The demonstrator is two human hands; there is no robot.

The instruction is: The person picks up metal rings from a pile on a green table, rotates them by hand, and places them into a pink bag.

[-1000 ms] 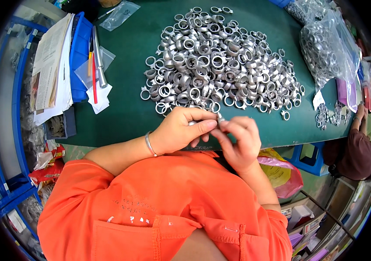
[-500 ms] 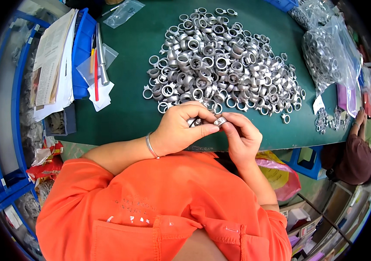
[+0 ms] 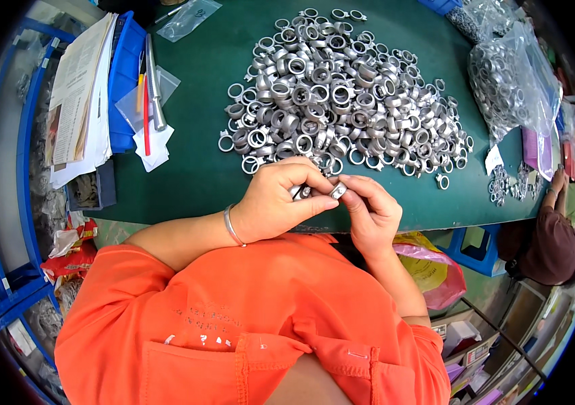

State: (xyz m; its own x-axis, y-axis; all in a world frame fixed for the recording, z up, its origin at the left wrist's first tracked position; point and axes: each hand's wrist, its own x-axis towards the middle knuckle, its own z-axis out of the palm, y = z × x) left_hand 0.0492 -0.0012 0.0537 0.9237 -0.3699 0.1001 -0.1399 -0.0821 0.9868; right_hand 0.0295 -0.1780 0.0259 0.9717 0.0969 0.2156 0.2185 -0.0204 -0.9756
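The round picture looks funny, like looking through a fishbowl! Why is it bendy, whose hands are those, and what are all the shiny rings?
The camera sits on a person's head and looks down, so you see what they see. Its very wide lens bends straight edges near the rim, which gives the fishbowl look. The orange at the bottom is the person's own shirt.

The two hands belong to that person. The left hand and the right hand are close together at the near edge of a green table. Each pinches a small silver metal ring between its fingertips.

Behind the hands lies a big pile of metal rings of the same kind. On the right is a clear bag of rings. On the left are papers and a blue tray. Another person sits at the far right.
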